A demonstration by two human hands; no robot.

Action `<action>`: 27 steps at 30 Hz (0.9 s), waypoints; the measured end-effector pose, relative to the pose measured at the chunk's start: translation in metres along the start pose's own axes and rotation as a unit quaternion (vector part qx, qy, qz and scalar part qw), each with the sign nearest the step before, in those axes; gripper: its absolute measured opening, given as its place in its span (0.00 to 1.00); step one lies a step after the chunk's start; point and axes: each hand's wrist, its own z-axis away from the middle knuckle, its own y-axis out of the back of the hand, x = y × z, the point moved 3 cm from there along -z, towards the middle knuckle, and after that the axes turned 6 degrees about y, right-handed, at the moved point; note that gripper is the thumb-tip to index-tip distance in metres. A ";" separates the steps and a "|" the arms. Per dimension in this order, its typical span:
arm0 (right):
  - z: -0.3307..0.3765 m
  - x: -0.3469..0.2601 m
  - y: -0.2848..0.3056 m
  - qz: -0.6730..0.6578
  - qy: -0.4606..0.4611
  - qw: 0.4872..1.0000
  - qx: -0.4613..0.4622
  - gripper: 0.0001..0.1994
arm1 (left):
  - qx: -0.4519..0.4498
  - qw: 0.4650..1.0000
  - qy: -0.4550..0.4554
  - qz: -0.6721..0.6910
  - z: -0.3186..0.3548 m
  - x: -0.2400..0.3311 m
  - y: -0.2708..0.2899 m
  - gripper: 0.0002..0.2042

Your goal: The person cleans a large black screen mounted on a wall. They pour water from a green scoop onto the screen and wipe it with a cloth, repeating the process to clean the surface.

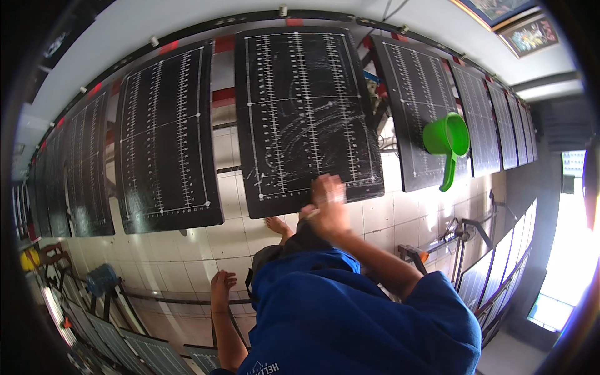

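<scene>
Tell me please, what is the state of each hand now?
Left hand: loosely open, nothing visible in it.
Right hand: blurred at the near edge of the black board in front; cannot tell whether it holds anything.

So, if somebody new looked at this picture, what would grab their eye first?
Probably the bright green dipper on the dark panel just right of centre. Next, the black middle panel, with its white tick-marked lines and pale smears, and the person's blurred right hand at its near edge. The blue shirt also stands out at the bottom.
</scene>
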 end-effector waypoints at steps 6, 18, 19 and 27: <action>-0.137 -0.113 -0.012 -0.091 0.246 0.965 0.016 0.38 | 0.019 0.997 -0.068 -0.030 0.020 0.040 -0.030 0.18; -0.113 -0.110 0.008 -0.090 0.273 0.958 -0.010 0.37 | 0.069 0.979 0.194 0.002 0.006 -0.185 0.014 0.17; -0.084 -0.090 0.019 -0.086 0.255 0.962 -0.051 0.36 | 0.073 0.977 0.200 0.005 0.005 -0.196 0.011 0.16; 0.013 0.062 0.011 0.008 -0.028 0.999 0.024 0.37 | -0.004 0.982 0.189 0.031 -0.023 -0.208 0.019 0.16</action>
